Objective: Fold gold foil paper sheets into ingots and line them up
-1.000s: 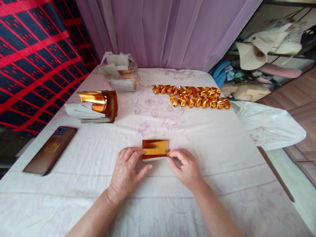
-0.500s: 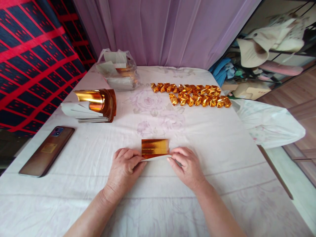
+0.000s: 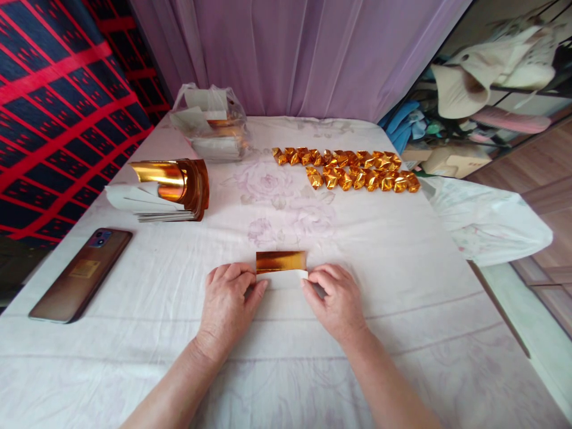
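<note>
Gold sheet: a small rectangle of gold foil paper [image 3: 281, 261] lies flat near the front middle of the worktop [image 3: 402, 286], its near edge turned up so the white backing shows as a strip below the gold band.
Left hand: the left hand [image 3: 229, 298] rests palm down at the sheet's left end, fingers curled, thumb and fingertips pinching the white flap.
Right hand: the right hand [image 3: 335, 298] mirrors it at the right end, fingertips pressed on the flap's corner; held at both ends, the fold likely stays square and even.
Finished pieces: folded gold ingot shapes [image 3: 348, 170] sit in two close rows at the far right, well apart from the hands, puffed and crinkled with bright creases.
Supply stack: a stack of gold foil sheets [image 3: 172, 190] lies at the left, top sheets curling up mirror-like, white undersides fanned out.
Bag: a thin clear plastic bag [image 3: 210, 122] holding more paper stands behind the stack.
Phone: a brown smartphone [image 3: 83, 274] lies face down at the left edge.
Cover: the worktop wears a soft, wrinkled white cloth with faint printed flowers.
</note>
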`<state>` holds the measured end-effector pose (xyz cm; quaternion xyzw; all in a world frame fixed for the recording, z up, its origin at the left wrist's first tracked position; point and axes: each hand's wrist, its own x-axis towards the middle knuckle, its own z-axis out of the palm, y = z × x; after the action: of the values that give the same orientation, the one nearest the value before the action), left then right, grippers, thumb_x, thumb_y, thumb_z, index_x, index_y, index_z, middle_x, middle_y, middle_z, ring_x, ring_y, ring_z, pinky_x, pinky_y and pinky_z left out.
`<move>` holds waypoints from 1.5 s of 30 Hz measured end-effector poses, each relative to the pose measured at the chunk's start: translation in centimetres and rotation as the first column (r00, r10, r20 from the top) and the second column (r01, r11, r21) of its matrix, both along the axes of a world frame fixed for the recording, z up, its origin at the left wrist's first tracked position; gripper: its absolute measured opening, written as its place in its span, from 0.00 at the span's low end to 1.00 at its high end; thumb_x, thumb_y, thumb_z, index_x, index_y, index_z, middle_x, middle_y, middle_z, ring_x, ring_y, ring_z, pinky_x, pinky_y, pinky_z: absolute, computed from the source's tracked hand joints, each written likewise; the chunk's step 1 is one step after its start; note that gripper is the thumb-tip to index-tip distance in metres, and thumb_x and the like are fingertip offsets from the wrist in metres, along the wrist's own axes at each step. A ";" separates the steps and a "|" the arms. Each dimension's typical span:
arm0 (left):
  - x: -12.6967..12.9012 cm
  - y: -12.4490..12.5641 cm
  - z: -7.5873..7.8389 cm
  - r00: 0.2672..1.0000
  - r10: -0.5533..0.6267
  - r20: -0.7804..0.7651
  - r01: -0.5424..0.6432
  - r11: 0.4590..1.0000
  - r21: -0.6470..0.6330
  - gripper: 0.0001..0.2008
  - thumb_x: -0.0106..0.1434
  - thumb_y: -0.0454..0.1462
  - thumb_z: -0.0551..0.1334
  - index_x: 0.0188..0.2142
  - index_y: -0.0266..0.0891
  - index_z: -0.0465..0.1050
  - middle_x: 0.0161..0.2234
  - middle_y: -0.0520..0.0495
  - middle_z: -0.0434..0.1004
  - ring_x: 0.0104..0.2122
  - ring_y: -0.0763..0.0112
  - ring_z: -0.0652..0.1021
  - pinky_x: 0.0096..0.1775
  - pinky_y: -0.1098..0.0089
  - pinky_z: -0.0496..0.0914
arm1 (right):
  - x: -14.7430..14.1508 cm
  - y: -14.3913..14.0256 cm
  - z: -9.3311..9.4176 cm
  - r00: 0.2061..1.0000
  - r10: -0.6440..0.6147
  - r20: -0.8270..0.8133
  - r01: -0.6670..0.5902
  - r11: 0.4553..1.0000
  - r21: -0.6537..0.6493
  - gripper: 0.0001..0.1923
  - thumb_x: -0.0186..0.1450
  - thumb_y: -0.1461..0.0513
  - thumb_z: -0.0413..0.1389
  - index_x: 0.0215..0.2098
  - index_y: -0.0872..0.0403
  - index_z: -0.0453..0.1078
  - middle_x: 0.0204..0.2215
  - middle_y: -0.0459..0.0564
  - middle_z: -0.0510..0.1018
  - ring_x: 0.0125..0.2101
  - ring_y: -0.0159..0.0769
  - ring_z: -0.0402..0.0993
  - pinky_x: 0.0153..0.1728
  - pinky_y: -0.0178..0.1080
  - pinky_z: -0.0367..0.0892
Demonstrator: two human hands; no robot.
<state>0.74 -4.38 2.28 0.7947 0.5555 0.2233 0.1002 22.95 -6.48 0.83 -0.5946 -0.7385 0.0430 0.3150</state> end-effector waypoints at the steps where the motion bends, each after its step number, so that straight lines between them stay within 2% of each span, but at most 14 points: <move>1: 0.0 0.0 0.0 1.000 0.006 -0.004 -0.006 1.000 -0.005 0.11 0.65 0.42 0.62 0.29 0.41 0.75 0.36 0.48 0.78 0.37 0.60 0.76 0.42 0.57 0.65 | -0.1 0.0 0.0 1.000 -0.010 0.009 0.010 1.000 0.001 0.10 0.66 0.62 0.55 0.26 0.51 0.69 0.26 0.46 0.75 0.31 0.36 0.70 0.36 0.39 0.62; 24: 0.9 0.5 0.3 0.992 0.103 -0.069 -0.107 0.993 -0.055 0.12 0.63 0.41 0.65 0.24 0.41 0.71 0.31 0.51 0.76 0.35 0.62 0.76 0.40 0.59 0.62 | -0.4 0.1 0.0 0.997 -0.065 0.052 0.066 0.998 -0.016 0.09 0.62 0.64 0.58 0.24 0.51 0.66 0.26 0.45 0.74 0.31 0.36 0.69 0.35 0.39 0.59; 34: 1.0 0.4 0.5 0.989 0.110 -0.097 -0.114 0.992 -0.044 0.13 0.63 0.40 0.63 0.23 0.41 0.70 0.33 0.49 0.76 0.34 0.64 0.74 0.39 0.60 0.62 | -0.4 0.1 0.0 0.997 -0.059 0.057 0.061 0.998 -0.027 0.09 0.63 0.63 0.58 0.24 0.51 0.66 0.26 0.45 0.73 0.31 0.36 0.69 0.35 0.39 0.59; 45: 1.0 0.3 0.2 0.987 0.133 -0.092 -0.136 0.990 -0.030 0.08 0.63 0.39 0.62 0.29 0.42 0.67 0.33 0.48 0.74 0.35 0.62 0.73 0.40 0.61 0.62 | -0.3 0.2 -0.1 0.997 -0.043 0.063 0.044 0.999 -0.020 0.09 0.63 0.63 0.58 0.25 0.50 0.66 0.25 0.45 0.73 0.30 0.36 0.68 0.36 0.39 0.60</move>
<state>1.76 -4.10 2.43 0.7628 0.6155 0.1836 0.0742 22.68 -6.31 0.71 -0.6150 -0.7343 0.0254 0.2861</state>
